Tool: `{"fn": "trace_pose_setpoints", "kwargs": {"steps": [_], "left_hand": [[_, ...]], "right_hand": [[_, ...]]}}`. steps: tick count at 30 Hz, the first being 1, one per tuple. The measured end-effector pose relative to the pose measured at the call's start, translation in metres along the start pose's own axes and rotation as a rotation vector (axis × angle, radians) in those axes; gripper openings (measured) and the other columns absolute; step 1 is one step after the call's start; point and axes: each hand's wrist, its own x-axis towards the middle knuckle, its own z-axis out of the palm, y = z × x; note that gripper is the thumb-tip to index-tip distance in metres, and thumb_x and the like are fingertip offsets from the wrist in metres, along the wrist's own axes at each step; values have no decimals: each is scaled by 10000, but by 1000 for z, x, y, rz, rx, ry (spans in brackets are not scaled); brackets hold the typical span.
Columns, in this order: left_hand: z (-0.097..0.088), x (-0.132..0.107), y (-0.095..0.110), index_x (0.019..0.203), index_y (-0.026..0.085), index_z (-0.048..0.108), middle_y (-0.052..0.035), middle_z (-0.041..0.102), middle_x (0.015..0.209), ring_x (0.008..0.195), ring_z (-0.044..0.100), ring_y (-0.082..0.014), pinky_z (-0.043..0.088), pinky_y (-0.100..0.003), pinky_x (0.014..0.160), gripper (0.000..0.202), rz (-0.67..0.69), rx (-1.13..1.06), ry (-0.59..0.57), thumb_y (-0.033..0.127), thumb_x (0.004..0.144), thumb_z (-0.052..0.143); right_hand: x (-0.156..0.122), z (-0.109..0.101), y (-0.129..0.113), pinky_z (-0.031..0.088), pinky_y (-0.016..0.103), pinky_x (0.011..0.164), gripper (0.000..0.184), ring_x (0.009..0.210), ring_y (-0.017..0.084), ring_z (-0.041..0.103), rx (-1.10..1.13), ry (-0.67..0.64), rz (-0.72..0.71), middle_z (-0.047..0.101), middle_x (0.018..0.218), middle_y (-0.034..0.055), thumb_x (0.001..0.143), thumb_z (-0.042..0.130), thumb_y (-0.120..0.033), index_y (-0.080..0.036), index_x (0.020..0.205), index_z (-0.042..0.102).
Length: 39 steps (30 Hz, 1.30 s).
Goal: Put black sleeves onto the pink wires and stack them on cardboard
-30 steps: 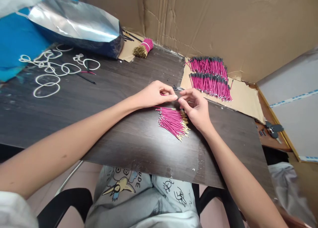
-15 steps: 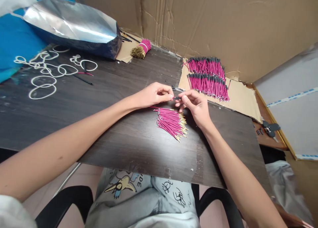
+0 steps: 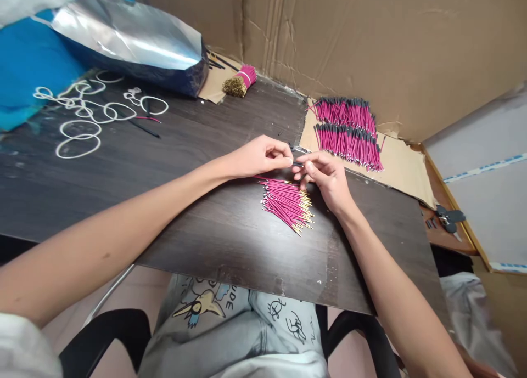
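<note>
My left hand is closed in a pinch on a thin pink wire, whose tail shows under the palm. Facing it, my right hand pinches a short black sleeve between thumb and fingers. The sleeve bridges the small gap between the fingertips; how far the wire sits inside it is hidden. Just below both hands lies a loose pile of pink wires with gold tips on the right and silver ends on the left.
Two rows of pink wires with black sleeves lie on a cardboard sheet. Farther back is a banded pink bundle. White elastic loops and a silver bag are at left. Keys rest at right.
The whole view has shifted slightly. Both hands keep their pinch grips around the black sleeve, and less pink shows at the left fingertips. The wire pile looks the same.
</note>
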Motion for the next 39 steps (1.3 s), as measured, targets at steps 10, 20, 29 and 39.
{"fn": "trace_pose_setpoints", "kwargs": {"steps": [10,20,29,39], "left_hand": [[1,-2,3,869,143,715,9,587,675,557,435,-83,335,-237,564,213,-55,-77,-9,352,885,673],[15,-7,10,822,169,727,-29,530,962,872,507,-146,423,-277,796,227,-43,-494,284,392,861,734],[18,-7,9,811,167,714,-8,579,874,830,529,-138,427,-255,766,227,4,-318,451,386,846,763],[22,-6,7,821,166,720,-19,710,823,756,617,-156,503,-273,769,254,-33,-144,727,417,820,763]], "right_hand": [[2,4,0,535,264,553,318,699,148,641,70,60,2,684,830,13,857,753,-512,-234,982,661],[0,39,-9,488,288,735,176,787,154,589,-108,121,-138,660,900,20,923,684,-388,-218,967,684],[-1,52,-11,432,268,696,174,694,140,523,-202,139,-91,577,766,-20,943,595,-348,-208,840,591],[-7,53,-12,414,258,654,90,611,119,565,-750,318,-185,668,777,-34,920,611,-280,-215,860,620]]}}
